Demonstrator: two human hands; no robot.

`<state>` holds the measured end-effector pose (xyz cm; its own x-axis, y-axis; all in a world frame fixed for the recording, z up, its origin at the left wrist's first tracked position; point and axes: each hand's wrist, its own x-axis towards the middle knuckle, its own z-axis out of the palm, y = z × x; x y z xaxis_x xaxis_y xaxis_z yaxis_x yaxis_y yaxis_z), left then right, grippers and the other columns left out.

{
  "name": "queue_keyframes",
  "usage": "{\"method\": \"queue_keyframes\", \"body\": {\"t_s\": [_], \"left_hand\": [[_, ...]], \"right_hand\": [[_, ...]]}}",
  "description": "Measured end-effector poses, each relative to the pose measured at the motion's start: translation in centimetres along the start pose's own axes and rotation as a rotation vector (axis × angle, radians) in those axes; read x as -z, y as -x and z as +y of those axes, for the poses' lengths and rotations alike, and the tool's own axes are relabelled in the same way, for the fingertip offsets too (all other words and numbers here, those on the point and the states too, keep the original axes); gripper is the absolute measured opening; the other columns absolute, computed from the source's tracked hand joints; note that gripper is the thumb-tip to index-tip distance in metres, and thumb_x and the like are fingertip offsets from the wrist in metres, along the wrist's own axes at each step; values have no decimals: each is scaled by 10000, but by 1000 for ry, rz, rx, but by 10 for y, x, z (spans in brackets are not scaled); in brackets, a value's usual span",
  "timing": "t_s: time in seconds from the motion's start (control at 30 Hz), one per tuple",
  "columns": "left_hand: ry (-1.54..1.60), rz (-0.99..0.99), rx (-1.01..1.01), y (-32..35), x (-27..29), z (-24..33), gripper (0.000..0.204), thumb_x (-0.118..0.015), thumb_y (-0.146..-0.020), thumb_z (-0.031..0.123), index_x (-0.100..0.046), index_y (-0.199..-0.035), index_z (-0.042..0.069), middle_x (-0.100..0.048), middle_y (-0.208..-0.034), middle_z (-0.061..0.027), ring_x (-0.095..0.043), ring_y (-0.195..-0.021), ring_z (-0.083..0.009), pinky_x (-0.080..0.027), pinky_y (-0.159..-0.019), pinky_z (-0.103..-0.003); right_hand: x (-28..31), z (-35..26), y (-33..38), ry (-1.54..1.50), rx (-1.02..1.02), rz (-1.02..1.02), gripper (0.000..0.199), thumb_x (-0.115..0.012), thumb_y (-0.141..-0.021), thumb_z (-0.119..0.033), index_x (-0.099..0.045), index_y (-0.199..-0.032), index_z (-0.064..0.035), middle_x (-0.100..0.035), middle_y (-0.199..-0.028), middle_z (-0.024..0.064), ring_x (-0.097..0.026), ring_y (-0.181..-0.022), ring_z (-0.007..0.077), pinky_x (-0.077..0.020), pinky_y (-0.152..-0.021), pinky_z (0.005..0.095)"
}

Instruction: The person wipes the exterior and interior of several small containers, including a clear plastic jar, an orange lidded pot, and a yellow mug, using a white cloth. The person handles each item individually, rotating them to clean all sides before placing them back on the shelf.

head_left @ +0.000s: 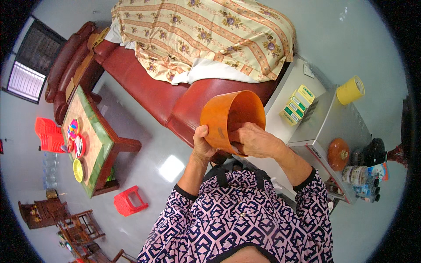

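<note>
An orange-brown round tub (218, 120) is held up in front of my body, tilted so that its wide mouth faces right and toward me. My left hand (205, 143) grips it from the left, the thumb pressed on the outer wall and the other fingers under it. My right hand (255, 140) reaches over the near rim into the mouth. Its fingers are curled, with the tips hidden inside the tub, and whatever they may hold cannot be made out.
A red leather sofa (131, 81) under a flowered cover (197, 35) stands ahead. To the right, a grey cabinet (315, 125) bears small boxes (298, 105), a yellow cylinder (351, 90), an orange-brown lid (338, 154) and jars (355, 175). At left are a green-edged table (98, 151) and a red stool (130, 201).
</note>
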<state>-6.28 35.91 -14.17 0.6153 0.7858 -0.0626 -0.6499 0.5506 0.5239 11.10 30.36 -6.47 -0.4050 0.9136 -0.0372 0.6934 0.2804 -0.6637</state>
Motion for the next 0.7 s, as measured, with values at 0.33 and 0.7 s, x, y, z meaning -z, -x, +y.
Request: {"method": "queue_keyframes", "body": {"t_s": [0.33, 0.7], "left_hand": [[23, -48, -5, -19, 33, 47, 590, -595, -764, 375, -490, -1216, 10, -597, -1135, -114, -603, -996, -243, -498, -866, -374], [-124, -97, 86, -33, 21, 85, 691, -628, -734, 325, -397, -1309, 18, -507, -1267, -132, -525, -1130, -269, -424, -966, -407]], "right_hand": [[-2, -47, -53, -860, 11, 421, 111, -516, -843, 0, -566, -942, 0, -573, -810, 11, -512, -764, 77, -453, -685, 273], [1, -67, -79, -1112, -205, 482, 142, -434, -900, -68, -563, -888, -10, -524, -711, -27, -467, -666, 47, -405, -589, 237]]}}
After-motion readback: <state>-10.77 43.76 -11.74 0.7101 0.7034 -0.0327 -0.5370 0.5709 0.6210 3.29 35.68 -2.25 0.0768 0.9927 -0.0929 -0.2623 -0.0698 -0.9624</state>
